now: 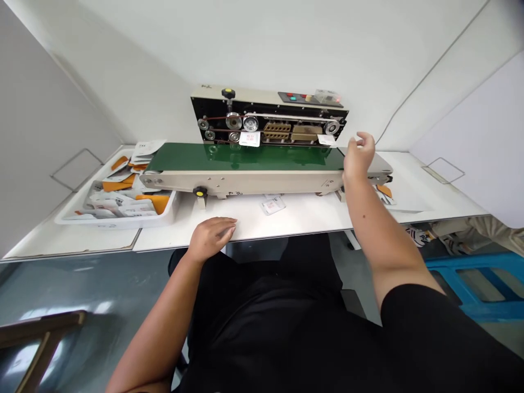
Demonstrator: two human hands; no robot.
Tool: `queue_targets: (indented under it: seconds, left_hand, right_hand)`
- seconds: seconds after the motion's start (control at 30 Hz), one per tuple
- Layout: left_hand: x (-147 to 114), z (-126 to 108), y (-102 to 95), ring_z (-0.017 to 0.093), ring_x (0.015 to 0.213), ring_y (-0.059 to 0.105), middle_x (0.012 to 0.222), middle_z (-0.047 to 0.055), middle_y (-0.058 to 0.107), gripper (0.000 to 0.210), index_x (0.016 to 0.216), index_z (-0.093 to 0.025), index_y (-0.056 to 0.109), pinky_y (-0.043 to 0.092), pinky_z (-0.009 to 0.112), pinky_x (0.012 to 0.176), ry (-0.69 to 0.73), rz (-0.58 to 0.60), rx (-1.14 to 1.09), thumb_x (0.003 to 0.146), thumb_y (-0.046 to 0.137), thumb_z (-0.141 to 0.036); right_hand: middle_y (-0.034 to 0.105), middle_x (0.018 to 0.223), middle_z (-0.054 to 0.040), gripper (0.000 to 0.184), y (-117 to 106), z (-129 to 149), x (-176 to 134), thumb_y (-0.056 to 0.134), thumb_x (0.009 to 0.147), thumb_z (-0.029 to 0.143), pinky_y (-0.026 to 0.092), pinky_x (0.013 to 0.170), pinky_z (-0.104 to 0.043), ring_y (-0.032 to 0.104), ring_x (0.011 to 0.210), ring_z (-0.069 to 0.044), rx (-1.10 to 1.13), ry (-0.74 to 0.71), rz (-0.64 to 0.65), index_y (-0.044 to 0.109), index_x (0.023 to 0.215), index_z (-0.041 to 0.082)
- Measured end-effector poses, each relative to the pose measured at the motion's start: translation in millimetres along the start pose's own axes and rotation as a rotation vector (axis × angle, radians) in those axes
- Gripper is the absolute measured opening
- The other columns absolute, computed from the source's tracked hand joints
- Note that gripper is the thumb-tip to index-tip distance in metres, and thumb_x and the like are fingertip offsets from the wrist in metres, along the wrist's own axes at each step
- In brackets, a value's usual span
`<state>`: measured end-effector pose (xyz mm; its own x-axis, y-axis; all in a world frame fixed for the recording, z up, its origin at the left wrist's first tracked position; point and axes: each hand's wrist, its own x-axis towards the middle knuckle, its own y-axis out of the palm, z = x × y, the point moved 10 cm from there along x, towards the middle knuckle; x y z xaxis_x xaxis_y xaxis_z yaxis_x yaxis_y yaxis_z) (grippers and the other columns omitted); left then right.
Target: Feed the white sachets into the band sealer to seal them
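My left hand rests at the front edge of the white table, palm down, with its fingers stretched out and nothing in it. Past the right end of the green conveyor belt, my right hand is raised, fingers bent and a gap showing between thumb and fingertips; I see nothing held. Behind the belt stands a band sealing machine. A small white packet sticks out of it near the middle. Closer to my right hand, a second white packet is at the machine's right end.
A white bin heaped with white and orange packets stands at the belt's left end. Clear packets lie under the conveyor. More packets lie beyond my right forearm. A blue stool and another person's shoes are at right.
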<state>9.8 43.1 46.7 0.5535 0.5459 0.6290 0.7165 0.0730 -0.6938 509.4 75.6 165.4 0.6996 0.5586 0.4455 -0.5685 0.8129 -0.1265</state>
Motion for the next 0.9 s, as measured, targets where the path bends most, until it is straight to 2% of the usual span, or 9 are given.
queue_targets:
  seconds: [0.07, 0.2, 0.27, 0.4, 0.57, 0.63, 0.73, 0.83, 0.9]
  left_hand:
    - [0, 0, 1.0, 0.026, 0.102, 0.081, 0.110, 0.006, 0.084, 0.022, 0.106, -0.025, 0.082, 0.065, 0.042, 0.093, -0.014, 0.006, -0.005, 0.104, 0.061, -0.032]
    - [1, -1, 5.3, 0.027, 0.103, 0.080, 0.108, 0.006, 0.084, 0.025, 0.105, -0.024, 0.083, 0.064, 0.043, 0.093, -0.029, 0.045, -0.014, 0.103, 0.060, -0.034]
    - [2, 0, 7.6, 0.027, 0.103, 0.080, 0.108, 0.007, 0.084, 0.026, 0.105, -0.024, 0.083, 0.063, 0.044, 0.094, -0.043, 0.065, -0.024, 0.103, 0.060, -0.036]
    - [2, 2, 9.6, 0.027, 0.102, 0.080, 0.105, 0.007, 0.084, 0.031, 0.104, -0.024, 0.083, 0.063, 0.044, 0.095, -0.077, 0.090, -0.035, 0.104, 0.057, -0.041]
    - [4, 1, 8.9, 0.027, 0.101, 0.079, 0.105, 0.007, 0.084, 0.030, 0.102, -0.023, 0.082, 0.062, 0.044, 0.094, -0.081, 0.094, -0.030, 0.105, 0.057, -0.040]
    - [6, -1, 9.1, 0.027, 0.104, 0.078, 0.109, 0.008, 0.084, 0.028, 0.106, -0.023, 0.081, 0.061, 0.045, 0.097, -0.067, 0.102, -0.022, 0.104, 0.058, -0.039]
    - [11, -4, 13.1, 0.031, 0.124, 0.071, 0.134, 0.010, 0.077, 0.034, 0.128, -0.023, 0.075, 0.055, 0.052, 0.111, -0.044, 0.152, 0.000, 0.102, 0.064, -0.041]
    - [13, -5, 24.2, 0.037, 0.148, 0.054, 0.161, 0.013, 0.056, 0.066, 0.153, -0.024, 0.058, 0.042, 0.058, 0.126, -0.030, 0.251, 0.024, 0.095, 0.074, -0.049]
    - [13, -5, 32.9, 0.038, 0.154, 0.046, 0.169, 0.013, 0.047, 0.081, 0.162, -0.024, 0.048, 0.038, 0.058, 0.129, -0.027, 0.318, 0.037, 0.092, 0.077, -0.054]
  right_hand:
    - [0.062, 0.119, -0.0075, 0.023, -3, 9, -61, 0.054, 0.100, 0.034, 0.055, 0.091, -0.033, 0.061, 0.109, -0.019, -0.063, -0.188, -0.023, 0.064, 0.119, 0.026]
    - [0.073, 0.111, -0.0082, 0.026, 77, -6, -200, 0.057, 0.098, 0.042, 0.055, 0.104, -0.047, 0.068, 0.111, -0.029, -0.267, -0.386, 0.683, 0.075, 0.112, 0.029]
    - [0.069, 0.135, -0.0112, 0.043, 105, -27, -234, 0.060, 0.096, 0.049, 0.047, 0.117, -0.055, 0.059, 0.134, -0.035, -0.383, -0.348, 0.834, 0.071, 0.131, 0.027]
    - [0.048, 0.165, -0.0134, 0.078, 147, -57, -226, 0.064, 0.090, 0.066, 0.028, 0.130, -0.064, 0.033, 0.158, -0.044, -0.581, -0.239, 0.869, 0.053, 0.155, 0.024]
    - [0.057, 0.158, -0.0147, 0.077, 190, -61, -213, 0.059, 0.092, 0.076, 0.029, 0.127, -0.065, 0.042, 0.153, -0.047, -0.653, -0.184, 0.971, 0.059, 0.150, 0.025]
    - [0.055, 0.161, -0.0138, 0.075, 203, -50, -229, 0.059, 0.094, 0.073, 0.034, 0.124, -0.064, 0.046, 0.150, -0.047, -0.640, -0.257, 1.072, 0.059, 0.153, 0.026]
    - [0.044, 0.170, -0.0069, 0.074, 214, -18, -272, 0.062, 0.097, 0.065, 0.032, 0.127, -0.062, 0.041, 0.156, -0.042, -0.479, -0.511, 1.256, 0.052, 0.161, 0.029]
    - [0.042, 0.171, -0.0038, 0.069, 206, 6, -310, 0.064, 0.099, 0.059, 0.027, 0.133, -0.056, 0.032, 0.162, -0.034, -0.307, -0.696, 1.380, 0.052, 0.161, 0.030]
    - [0.043, 0.171, -0.0042, 0.066, 196, 12, -319, 0.065, 0.100, 0.056, 0.026, 0.134, -0.055, 0.033, 0.162, -0.032, -0.252, -0.722, 1.384, 0.053, 0.160, 0.031]
